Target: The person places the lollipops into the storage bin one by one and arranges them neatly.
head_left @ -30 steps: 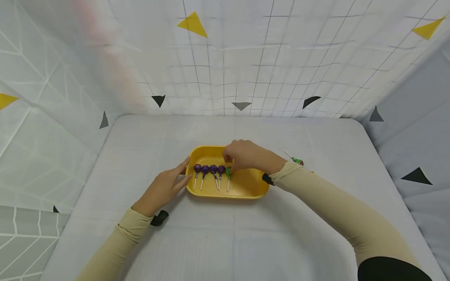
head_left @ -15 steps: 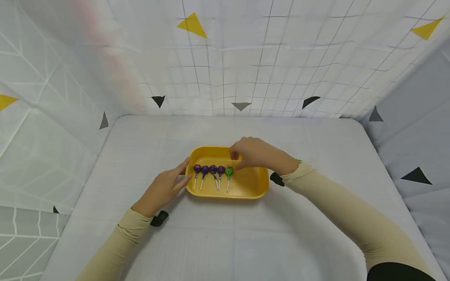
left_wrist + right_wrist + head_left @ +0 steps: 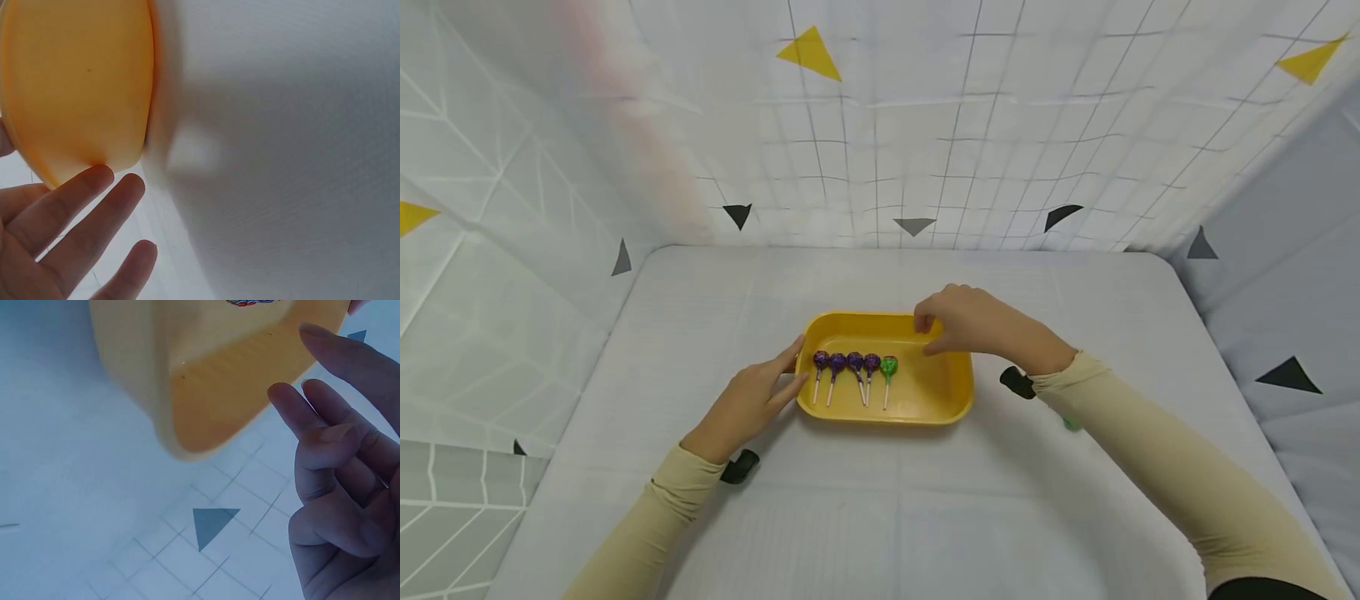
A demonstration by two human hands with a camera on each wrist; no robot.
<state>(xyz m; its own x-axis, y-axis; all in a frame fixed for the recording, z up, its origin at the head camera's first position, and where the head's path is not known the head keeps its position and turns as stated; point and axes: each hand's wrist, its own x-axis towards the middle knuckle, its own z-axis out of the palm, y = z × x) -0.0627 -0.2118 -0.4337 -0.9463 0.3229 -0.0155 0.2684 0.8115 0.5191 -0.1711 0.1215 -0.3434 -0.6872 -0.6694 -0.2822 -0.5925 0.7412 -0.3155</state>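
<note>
The tan-sleeved left arm reaches in from the lower left, and beyond its bared wrist the left hand has its fingers nearly straight and parted, the thumb spread away from them. The right arm, sleeved alike, slants in from the lower right toward the middle, ending in the right hand, whose back faces up; its fingers are loosely bent, some folded further toward the palm, and the thumb tip stands apart from the fingertips.

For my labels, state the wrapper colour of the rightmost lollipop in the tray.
That lollipop is mostly green; the head view shows it best.
</note>
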